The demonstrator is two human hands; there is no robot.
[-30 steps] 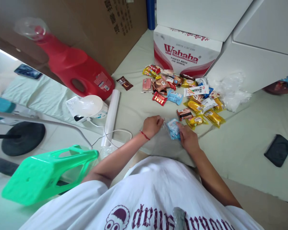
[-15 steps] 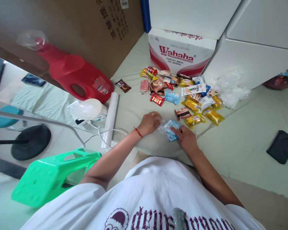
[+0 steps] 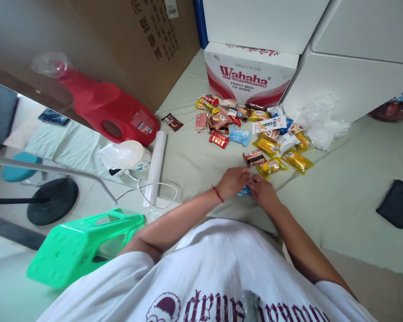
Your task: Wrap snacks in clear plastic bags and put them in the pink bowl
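Fingers (image 3: 246, 173) of left hand (image 3: 233, 183) and right hand (image 3: 264, 193) pinching blue packet (image 3: 244, 191), wrapped snacks (image 3: 269, 125) beyond

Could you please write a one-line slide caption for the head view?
Left hand and right hand meet at a blue packet near assorted wrapped snacks.

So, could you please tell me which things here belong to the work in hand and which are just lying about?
Likely part of it:
held blue packet
probably the wrapped snacks

Seemingly just lying about:
red handled bottle
green plastic stool
Wahaha water carton
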